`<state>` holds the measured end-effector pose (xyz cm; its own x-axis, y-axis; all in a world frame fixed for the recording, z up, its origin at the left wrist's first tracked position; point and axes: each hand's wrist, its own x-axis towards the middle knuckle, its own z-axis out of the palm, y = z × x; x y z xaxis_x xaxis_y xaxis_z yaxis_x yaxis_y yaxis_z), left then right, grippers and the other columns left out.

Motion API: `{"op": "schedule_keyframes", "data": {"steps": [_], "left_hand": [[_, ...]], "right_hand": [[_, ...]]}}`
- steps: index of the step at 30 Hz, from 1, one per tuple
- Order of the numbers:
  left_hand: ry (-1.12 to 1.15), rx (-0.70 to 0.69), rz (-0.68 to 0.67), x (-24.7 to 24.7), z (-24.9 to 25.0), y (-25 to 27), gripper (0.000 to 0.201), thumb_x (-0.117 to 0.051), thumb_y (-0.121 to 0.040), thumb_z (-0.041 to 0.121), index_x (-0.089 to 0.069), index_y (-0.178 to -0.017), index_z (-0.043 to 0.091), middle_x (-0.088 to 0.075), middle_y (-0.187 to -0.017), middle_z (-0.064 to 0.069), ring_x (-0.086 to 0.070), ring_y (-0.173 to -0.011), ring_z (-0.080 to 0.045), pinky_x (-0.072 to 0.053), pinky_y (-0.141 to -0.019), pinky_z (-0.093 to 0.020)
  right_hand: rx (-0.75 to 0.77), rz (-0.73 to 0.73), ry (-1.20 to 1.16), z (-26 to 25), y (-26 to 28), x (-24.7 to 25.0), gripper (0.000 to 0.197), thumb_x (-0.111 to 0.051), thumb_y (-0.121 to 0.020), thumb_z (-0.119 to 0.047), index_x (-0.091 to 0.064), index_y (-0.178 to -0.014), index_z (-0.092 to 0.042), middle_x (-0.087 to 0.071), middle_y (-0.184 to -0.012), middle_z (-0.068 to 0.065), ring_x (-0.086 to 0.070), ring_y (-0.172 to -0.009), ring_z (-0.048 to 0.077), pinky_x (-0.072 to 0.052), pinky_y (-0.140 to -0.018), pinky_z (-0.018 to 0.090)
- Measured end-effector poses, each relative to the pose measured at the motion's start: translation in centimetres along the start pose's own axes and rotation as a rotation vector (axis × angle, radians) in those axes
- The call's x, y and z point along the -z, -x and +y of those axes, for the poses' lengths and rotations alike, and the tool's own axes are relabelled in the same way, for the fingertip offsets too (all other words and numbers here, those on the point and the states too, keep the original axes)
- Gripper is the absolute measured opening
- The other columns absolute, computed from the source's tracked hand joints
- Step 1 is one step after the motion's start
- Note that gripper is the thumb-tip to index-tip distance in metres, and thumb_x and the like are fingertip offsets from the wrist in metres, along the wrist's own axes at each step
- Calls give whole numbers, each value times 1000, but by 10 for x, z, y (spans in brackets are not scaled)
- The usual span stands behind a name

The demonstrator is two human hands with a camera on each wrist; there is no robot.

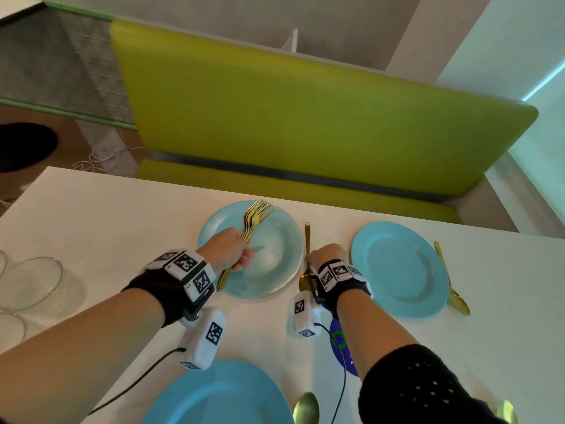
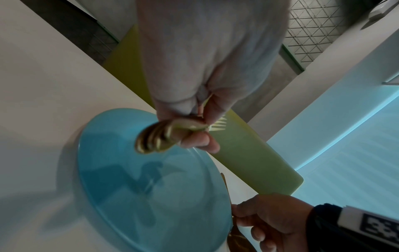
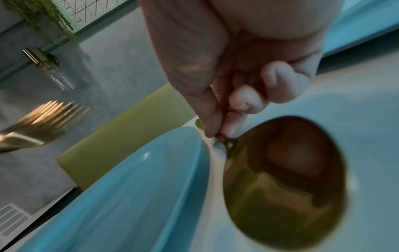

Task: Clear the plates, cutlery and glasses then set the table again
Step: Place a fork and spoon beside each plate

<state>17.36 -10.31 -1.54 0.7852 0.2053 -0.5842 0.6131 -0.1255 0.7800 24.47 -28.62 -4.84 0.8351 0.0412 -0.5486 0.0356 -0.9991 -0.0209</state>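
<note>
My left hand [image 1: 227,249] grips a bundle of gold forks [image 1: 255,217], fingers curled round their handles, tines fanned up and away from me above the far-left blue plate [image 1: 275,270]. In the left wrist view the handle ends [image 2: 155,139] stick out below my fist over that plate.

My right hand [image 1: 327,255] pinches the neck of a gold spoon [image 1: 307,240] lying on the white worktop [image 1: 122,224] just beside that plate's right edge, handle pointing away from me. The right wrist view shows thumb and fingertips [image 3: 235,122] closed on the stem just above the bowl [image 3: 285,179].

To the right sits a second blue plate [image 1: 397,270], with another gold spoon [image 1: 452,286] lying along its right side. A third blue plate [image 1: 220,396] lies nearest me, with a spoon bowl [image 1: 305,407] just right of it. Clear glass dishes [image 1: 30,280] stand at the worktop's left edge. A lime-green bench [image 1: 305,117] runs along the far side.
</note>
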Motion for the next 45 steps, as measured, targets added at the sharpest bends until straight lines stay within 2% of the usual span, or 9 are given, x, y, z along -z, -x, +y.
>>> {"op": "schedule_keyframes", "data": {"steps": [3, 6, 15, 20, 24, 26, 34, 39, 45], "left_hand": [[1, -6, 1, -1, -1, -1, 19, -31, -96, 3, -45, -85, 9, -57, -75, -7, -51, -57, -15, -39, -48, -21], [-6, -11, 4, -3, -3, -1, 19, -32, -97, 3, -46, -86, 9, -58, -77, -7, -52, -59, -15, -40, -51, -22], [-24, -24, 17, -6, -9, 4, 24, -32, -99, 6, -46, -80, 14, -59, -78, -4, -54, -62, -15, -41, -54, -23], [-15, -26, 26, -8, -11, 9, 24, -33, -99, 6, -46, -81, 14, -59, -79, -3, -55, -63, -14, -42, -54, -22], [-47, -19, 15, -10, -14, 11, 24, -35, -99, 8, -46, -79, 15, -61, -78, -1, -54, -63, -12, -40, -53, -20], [-82, -14, 3, -11, -14, 11, 25, -35, -99, 8, -46, -77, 15, -62, -77, 0, -52, -62, -11, -39, -54, -19], [-180, 43, -58, -23, -6, 14, 25, -38, -98, 9, -50, -76, 9, -60, -66, -2, -44, -49, -11, -36, -46, -18], [-219, 51, -88, -27, -4, 18, 22, -38, -99, 11, -51, -81, 7, -59, -65, -2, -45, -37, -5, -35, -41, -15], [-237, 46, -134, -32, -2, 20, 31, -41, -100, 25, -61, -97, 2, -65, -70, -2, -46, -49, -11, -35, -41, -16]], "right_hand": [[-59, 76, -218, -2, 8, 2, 28, -48, -91, -19, -61, -115, -15, -51, -79, 1, -59, -85, 23, -49, -77, 26], [-32, 112, -236, -4, 11, 2, 30, -46, -93, -20, -60, -119, -17, -61, -99, 2, -62, -96, 23, -48, -80, 25], [101, 100, 128, -3, 12, 2, 22, -49, -92, -19, -66, -104, -14, -64, -92, 3, -64, -94, 21, -53, -88, 27], [71, 117, -37, -3, 15, 2, 23, -50, -91, -20, -66, -107, -17, -50, -70, -2, -55, -77, 20, -46, -72, 23], [35, 173, -229, -3, 7, 5, 29, -47, -94, -18, -65, -115, -7, -66, -112, 9, -62, -101, 25, -49, -74, 24], [54, 236, -282, -6, 6, 7, 29, -47, -94, -21, -69, -106, -7, -69, -108, 10, -64, -95, 25, -52, -83, 30], [575, 227, -320, -31, 38, -1, 20, -58, -89, -17, -74, -100, -19, -70, -106, 2, -62, -102, 19, -48, -94, 33], [656, 231, -169, -30, 45, 3, 21, -56, -91, -19, -71, -105, -17, -66, -113, 3, -59, -108, 22, -47, -92, 33], [681, 236, -147, -24, 47, 2, 20, -56, -91, -23, -71, -105, -24, -68, -110, -1, -60, -106, 18, -47, -89, 31]]}}
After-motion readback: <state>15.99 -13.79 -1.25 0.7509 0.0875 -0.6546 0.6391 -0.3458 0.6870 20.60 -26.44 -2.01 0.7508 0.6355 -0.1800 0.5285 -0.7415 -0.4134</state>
